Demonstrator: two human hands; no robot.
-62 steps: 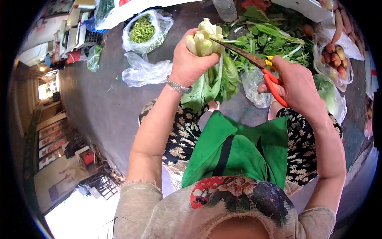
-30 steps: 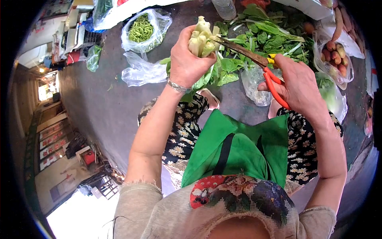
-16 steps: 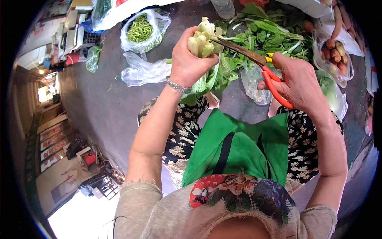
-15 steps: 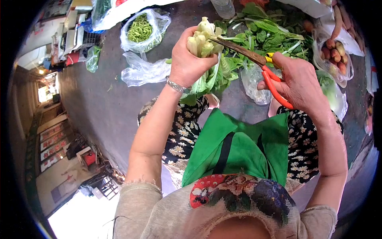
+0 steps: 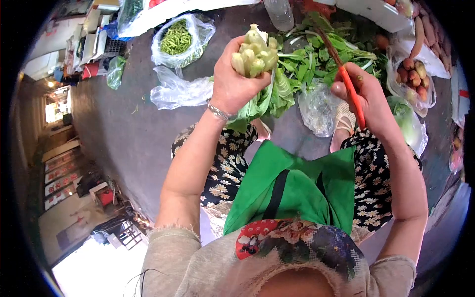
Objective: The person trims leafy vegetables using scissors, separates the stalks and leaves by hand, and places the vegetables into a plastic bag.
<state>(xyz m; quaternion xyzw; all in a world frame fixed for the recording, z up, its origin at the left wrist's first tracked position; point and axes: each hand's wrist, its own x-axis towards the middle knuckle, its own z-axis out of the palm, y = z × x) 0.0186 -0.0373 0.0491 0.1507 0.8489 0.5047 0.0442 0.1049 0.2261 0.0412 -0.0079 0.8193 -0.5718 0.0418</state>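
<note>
My left hand [image 5: 235,86] is closed around a bunch of leafy greens [image 5: 256,55], its pale cut stem ends facing up and its leaves hanging below my fingers. To the right, my right hand [image 5: 371,96] grips a pair of scissors [image 5: 353,96] with orange-red handles and dark, rusty-looking blades. The blades point up and away, apart from the bunch, over a heap of loose green leaves [image 5: 316,57]. Whether the blades are parted cannot be made out. A crumpled clear plastic bag [image 5: 316,110] lies on the floor between my hands.
At the upper left stands a plastic bag of small green pods [image 5: 176,38], with an empty-looking clear bag [image 5: 180,89] nearby. A clear bottle [image 5: 279,15] is at the top. Bagged reddish tubers [image 5: 414,74] and a wrapped pale green vegetable [image 5: 408,123] lie on the right.
The scissors have moved from the stem ends up and to the right, and their blades now point away. My left hand still holds the bunch in nearly the same spot.
</note>
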